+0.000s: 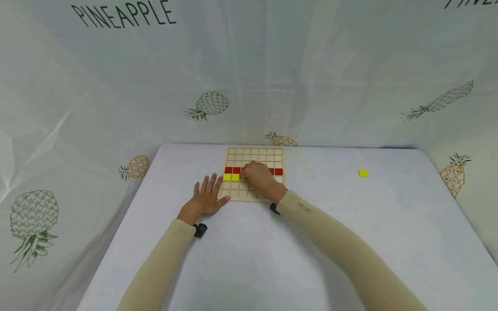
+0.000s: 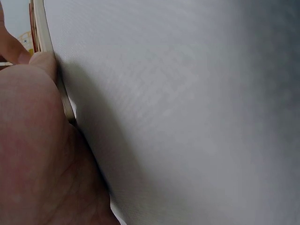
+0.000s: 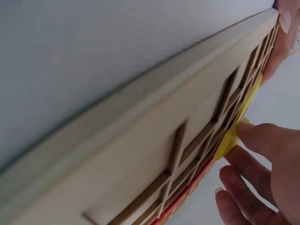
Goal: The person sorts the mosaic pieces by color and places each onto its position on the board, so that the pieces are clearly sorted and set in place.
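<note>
A wooden grid board lies near the back of the white table. Red tiles run across one of its rows, partly covered by my right hand. Two yellow tiles sit side by side in the row just below, at the left end. Between thumb and fingers, the right hand pinches another yellow tile at the board's surface, beside those two. My left hand rests with fingers spread at the board's left edge, its thumb at the near left corner.
One loose yellow tile lies on the table far to the right of the board. Behind the table hangs a pale sheet printed with pineapples. Each wrist wears a dark camera strap.
</note>
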### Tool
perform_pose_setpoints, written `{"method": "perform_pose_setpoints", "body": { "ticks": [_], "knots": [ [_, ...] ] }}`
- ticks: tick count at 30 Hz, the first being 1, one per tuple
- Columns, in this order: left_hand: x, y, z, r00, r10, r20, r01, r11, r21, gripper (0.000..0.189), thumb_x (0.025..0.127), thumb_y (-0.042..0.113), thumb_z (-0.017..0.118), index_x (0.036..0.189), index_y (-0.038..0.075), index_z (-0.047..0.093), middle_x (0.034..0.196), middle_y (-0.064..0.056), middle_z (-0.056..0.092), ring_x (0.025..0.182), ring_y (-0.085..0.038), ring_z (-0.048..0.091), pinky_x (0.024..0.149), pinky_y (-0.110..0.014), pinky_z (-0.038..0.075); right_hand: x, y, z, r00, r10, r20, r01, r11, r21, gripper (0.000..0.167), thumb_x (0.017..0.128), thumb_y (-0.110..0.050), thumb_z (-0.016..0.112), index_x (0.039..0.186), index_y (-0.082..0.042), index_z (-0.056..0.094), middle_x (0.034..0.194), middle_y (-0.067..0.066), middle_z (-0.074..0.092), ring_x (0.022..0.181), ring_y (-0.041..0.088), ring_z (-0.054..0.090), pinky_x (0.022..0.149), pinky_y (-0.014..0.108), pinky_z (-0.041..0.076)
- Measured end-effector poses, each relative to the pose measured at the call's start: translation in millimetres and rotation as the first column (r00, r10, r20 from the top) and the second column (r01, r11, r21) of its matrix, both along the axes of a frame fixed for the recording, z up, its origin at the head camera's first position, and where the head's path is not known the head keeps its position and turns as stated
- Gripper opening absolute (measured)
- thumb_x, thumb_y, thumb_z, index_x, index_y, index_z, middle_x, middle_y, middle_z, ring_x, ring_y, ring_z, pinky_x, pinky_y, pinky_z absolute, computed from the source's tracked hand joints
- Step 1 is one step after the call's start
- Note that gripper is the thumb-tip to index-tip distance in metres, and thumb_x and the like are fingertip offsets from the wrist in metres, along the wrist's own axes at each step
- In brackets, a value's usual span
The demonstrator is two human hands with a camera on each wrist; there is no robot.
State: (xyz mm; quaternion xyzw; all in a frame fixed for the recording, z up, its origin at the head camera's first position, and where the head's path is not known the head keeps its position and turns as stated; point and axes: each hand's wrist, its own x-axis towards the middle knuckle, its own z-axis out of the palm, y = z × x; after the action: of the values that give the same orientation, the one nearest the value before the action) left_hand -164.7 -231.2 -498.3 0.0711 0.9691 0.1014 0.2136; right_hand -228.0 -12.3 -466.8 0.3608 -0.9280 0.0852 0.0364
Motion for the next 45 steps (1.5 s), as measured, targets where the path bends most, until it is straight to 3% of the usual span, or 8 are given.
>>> {"method": "perform_pose_setpoints", "body": {
  "ticks": [9,19,28,37,45],
  "knots": [
    [3.5,0.5,-3.7,1.0,-0.002,-0.02,0.002,1.0,0.026,0.09,0.109,0.057,0.043,0.171,0.008,-0.001,0.176,-0.021,-0.011,0.162,-0.045,-0.01,0.125,-0.068,-0.008,0.7,-7.2,-6.9,1.0,-0.011,-0.025,0.012,0.999,0.033,0.014,0.1,-0.015,0.076,0.112,-0.015,0.084,0.109,0.002,0.077,0.102,0.022,0.068,0.099,0.036,0.058],
    [0.1,2.1,-2.2,1.0,-0.002,-0.014,0.002,1.0,0.006,0.091,0.109,0.058,0.042,0.171,0.01,-0.004,0.177,-0.019,-0.013,0.162,-0.044,-0.012,0.125,-0.067,-0.008,6.8,-8.5,-7.9,0.996,-0.032,-0.085,0.041,0.994,0.098,0.013,0.098,-0.012,0.077,0.109,-0.017,0.084,0.107,-0.002,0.08,0.096,0.021,0.068,0.089,0.034,0.06],
    [1.7,1.5,-1.7,1.0,-0.004,-0.017,0.004,1.0,0.015,0.091,0.109,0.056,0.043,0.17,0.007,-0.004,0.176,-0.021,-0.013,0.162,-0.045,-0.011,0.125,-0.068,-0.008,19.9,1.9,-0.5,0.998,-0.045,-0.032,0.049,0.989,0.137,0.019,0.099,-0.011,0.076,0.115,-0.018,0.084,0.106,0.0,0.081,0.095,0.022,0.069,0.088,0.036,0.061],
    [-0.3,1.6,-4.2,1.0,0.0,0.001,0.0,1.0,0.006,0.092,0.109,0.058,0.043,0.17,0.008,-0.005,0.176,-0.02,-0.015,0.162,-0.045,-0.013,0.125,-0.067,-0.009,27.3,47.9,7.8,0.997,-0.058,-0.045,0.061,0.997,0.051,0.025,0.098,-0.011,0.077,0.122,-0.018,0.08,0.129,-0.002,0.076,0.111,0.023,0.07,0.095,0.038,0.058],
    [-0.5,0.2,-6.0,1.0,0.0,-0.007,0.0,1.0,0.017,0.091,0.11,0.055,0.043,0.17,0.006,-0.005,0.176,-0.021,-0.015,0.161,-0.046,-0.012,0.125,-0.068,-0.009,29.3,102.7,13.4,0.991,-0.11,-0.078,0.109,0.994,-0.024,0.03,0.095,-0.015,0.082,0.125,-0.013,0.079,0.133,0.006,0.074,0.117,0.027,0.069,0.099,0.043,0.057]
  ]
}}
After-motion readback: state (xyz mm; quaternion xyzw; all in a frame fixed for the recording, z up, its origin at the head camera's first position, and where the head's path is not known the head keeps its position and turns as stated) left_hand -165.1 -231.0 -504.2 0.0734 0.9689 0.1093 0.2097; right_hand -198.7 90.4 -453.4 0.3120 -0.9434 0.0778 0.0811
